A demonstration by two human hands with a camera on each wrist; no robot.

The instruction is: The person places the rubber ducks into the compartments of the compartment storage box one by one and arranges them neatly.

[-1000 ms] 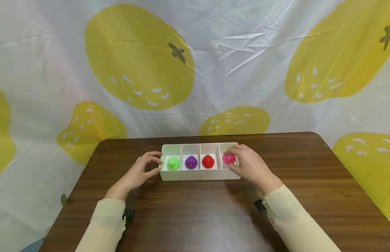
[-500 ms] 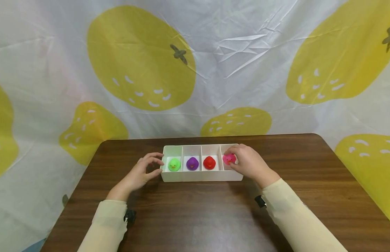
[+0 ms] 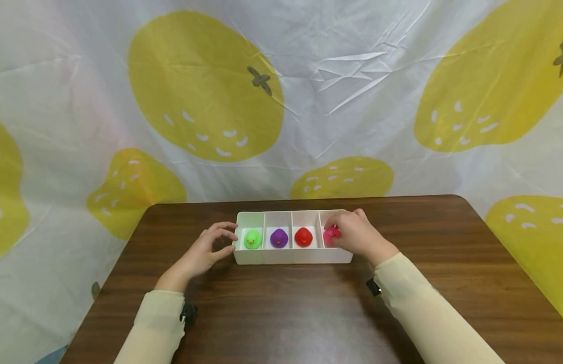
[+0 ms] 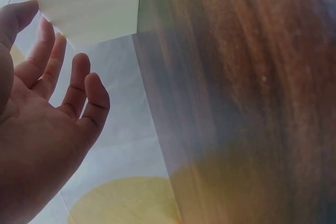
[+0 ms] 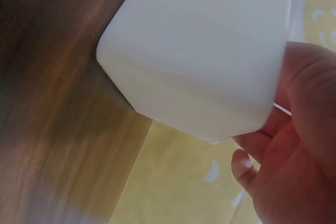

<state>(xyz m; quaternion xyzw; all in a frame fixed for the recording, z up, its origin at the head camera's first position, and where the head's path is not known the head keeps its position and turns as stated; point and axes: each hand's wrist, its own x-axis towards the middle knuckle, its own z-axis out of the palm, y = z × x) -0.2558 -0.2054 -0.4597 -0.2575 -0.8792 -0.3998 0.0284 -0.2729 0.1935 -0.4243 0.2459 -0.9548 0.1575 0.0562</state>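
A long white tray with dividers lies near the far side of the table. From left to right its compartments hold a green rubber duck, a purple one, a red one and a pink rubber duck. My right hand reaches over the tray's right end and pinches the pink duck, partly covering it. Relaxed fingers of my left hand are right at the tray's left end. In the left wrist view that hand has its thumb at the tray's edge. The tray hides the right fingertips in the right wrist view.
The purple duck and red duck sit between the hands, each in its own compartment. Brown wooden table surrounds the tray. A white curtain printed with yellow fruit hangs behind the table's far edge.
My right fingers have closed in further on the pink duck, which is now shifted and more covered. The left hand stays at the tray's left end. The head view has shifted slightly.
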